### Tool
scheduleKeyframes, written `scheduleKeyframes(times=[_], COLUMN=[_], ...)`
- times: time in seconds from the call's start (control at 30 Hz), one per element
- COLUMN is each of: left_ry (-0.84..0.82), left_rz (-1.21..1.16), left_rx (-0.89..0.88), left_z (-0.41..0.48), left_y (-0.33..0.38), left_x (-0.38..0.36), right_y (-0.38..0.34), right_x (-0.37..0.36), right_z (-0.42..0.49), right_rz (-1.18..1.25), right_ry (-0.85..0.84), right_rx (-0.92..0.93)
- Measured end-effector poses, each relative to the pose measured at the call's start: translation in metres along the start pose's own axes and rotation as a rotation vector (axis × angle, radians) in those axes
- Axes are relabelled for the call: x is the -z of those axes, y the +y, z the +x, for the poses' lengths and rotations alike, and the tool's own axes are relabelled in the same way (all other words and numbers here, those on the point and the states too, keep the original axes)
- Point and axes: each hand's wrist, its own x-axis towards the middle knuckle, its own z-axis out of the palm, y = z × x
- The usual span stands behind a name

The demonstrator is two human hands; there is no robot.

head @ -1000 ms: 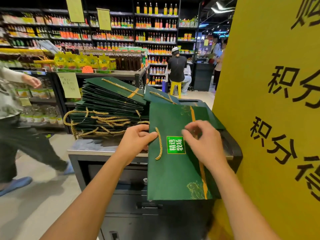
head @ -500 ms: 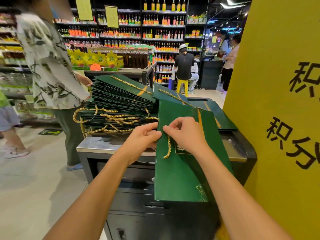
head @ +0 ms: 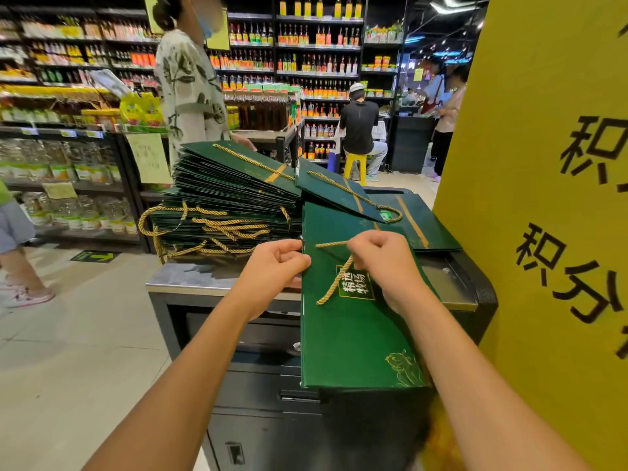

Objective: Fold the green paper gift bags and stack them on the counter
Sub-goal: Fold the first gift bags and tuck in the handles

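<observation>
The flat green paper gift bag (head: 353, 341) is held in front of the person. It runs long from 12 o'clock to 6 o'clock. Its top end is over the grey metal surface (head: 204, 283), and its bottom end hangs down past the front edge, toward the person.

The left hand (head: 275, 266) pinches the bag's left edge near the top. The right hand (head: 387, 263) is curled over the twisted gold rope handle (head: 331, 287) and seems to pinch it, though the fingers hide the exact spot. The two hands are near each other but not touching, with a strip of bag between them.

The tall stack of folded green bags (head: 231, 188) sits on the surface at about 10 o'clock from the hands, just beside the held bag's top left corner. The left hand is nearer to it. So the next move probably goes up and to the left, onto that stack. Loose green bags (head: 339, 188) lie at 12 to 1 o'clock. A big yellow sign board (head: 543, 198) stands close at 3 o'clock, so there is little room that way.
</observation>
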Motion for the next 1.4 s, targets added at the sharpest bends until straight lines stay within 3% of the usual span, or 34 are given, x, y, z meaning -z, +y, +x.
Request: scheduleKeyframes(times=[0.07,0.33,0.6,0.77,0.87,1.0,1.07,1.27,1.4], left_ry=[-0.009,0.010,0.012,0.030,0.012,0.012,0.021,0.017,-0.042], left_rz=[-0.012,0.007,-0.005,0.021,0.031,0.036,0.027,0.022,0.047], left_rx=[0.002,0.016,0.018,0.029,0.031,0.025,0.024,0.016,0.010], left_z=[-0.001,-0.002,-0.003,-0.002,-0.002,-0.001,-0.001,0.002,0.000], left_y=[0.003,0.004,0.007,0.006,0.006,0.003,0.003,0.001,0.003], left_x=[-0.002,-0.002,-0.004,-0.004,-0.002,-0.002,-0.003,-0.002,-0.001], right_y=[0.008,0.019,0.016,0.019,0.020,0.023,0.021,0.016,0.022], right_x=[0.007,0.011,0.021,0.025,0.021,0.015,0.016,0.015,0.011], right_z=[0.000,0.001,-0.002,-0.001,-0.002,-0.004,-0.009,-0.026,-0.025], right_rz=[0.129,0.227,0.250,0.349,0.403,0.061,0.019,-0.325,-0.382], right_ry=[-0.026,-0.078,-0.350,-0.382,-0.300,-0.074,-0.034,-0.409,-0.378], right_rx=[-0.042,-0.019,0.078,0.048,0.006,0.062,0.133,0.333,0.385])
